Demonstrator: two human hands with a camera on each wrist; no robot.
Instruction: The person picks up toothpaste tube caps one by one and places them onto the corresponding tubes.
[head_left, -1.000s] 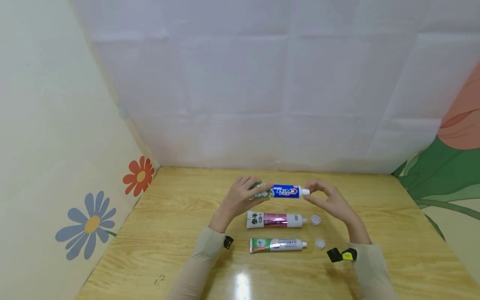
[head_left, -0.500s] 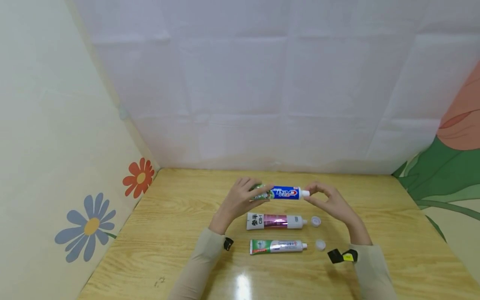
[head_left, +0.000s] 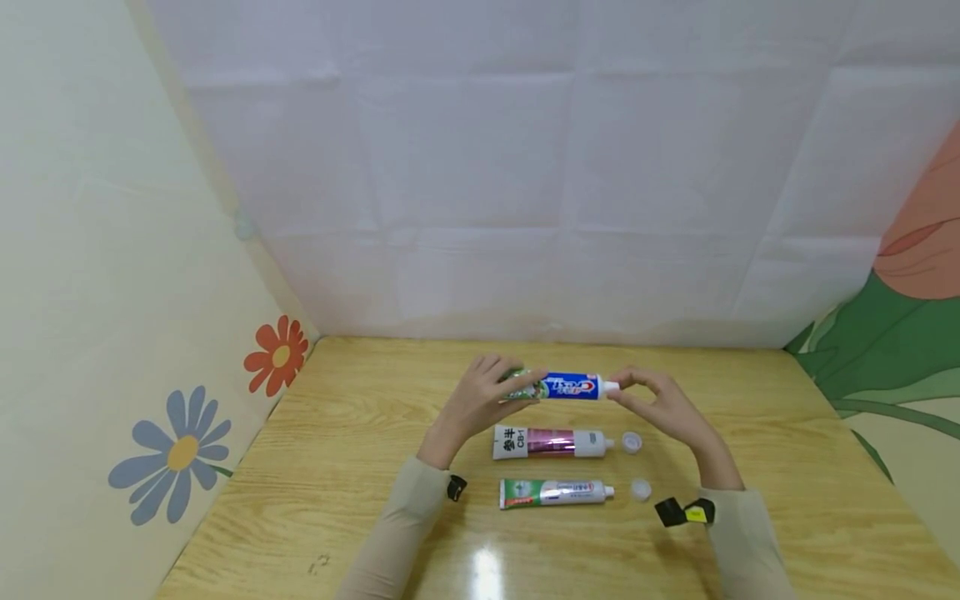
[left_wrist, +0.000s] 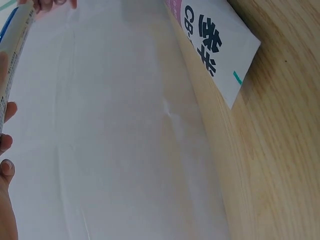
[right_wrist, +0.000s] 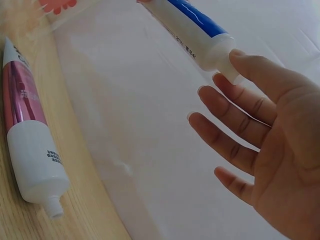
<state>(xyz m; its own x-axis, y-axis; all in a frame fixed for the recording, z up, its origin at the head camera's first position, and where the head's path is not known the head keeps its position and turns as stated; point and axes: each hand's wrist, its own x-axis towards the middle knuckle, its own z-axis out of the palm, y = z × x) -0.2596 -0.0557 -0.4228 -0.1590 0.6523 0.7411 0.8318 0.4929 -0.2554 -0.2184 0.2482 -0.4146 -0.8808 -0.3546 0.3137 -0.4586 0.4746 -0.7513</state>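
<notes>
A blue, white and green Crest toothpaste tube (head_left: 572, 386) is held level above the table. My left hand (head_left: 474, 402) grips its tail end. At the other end, the thumb and fingertips of my right hand (head_left: 667, 407) pinch the white cap (right_wrist: 231, 65). Nearer to me lies a pink and white toothpaste tube (head_left: 551, 442) with its nozzle bare. A loose white cap (head_left: 632, 442) sits just right of that nozzle. Closer still is a green and white toothpaste tube (head_left: 557, 492), also uncapped, with another white cap (head_left: 641, 489) to its right.
The wooden table (head_left: 300, 467) meets a white sheet (head_left: 465, 192) hung along the back. Flower-painted walls (head_left: 90, 275) stand at the left and right. Dark straps with small fittings (head_left: 684, 512) sit at both wrists.
My right-hand fingers shift slightly at the cap. The Crest tube and my left hand stay nearly in place, and the two tubes on the table have not moved.
</notes>
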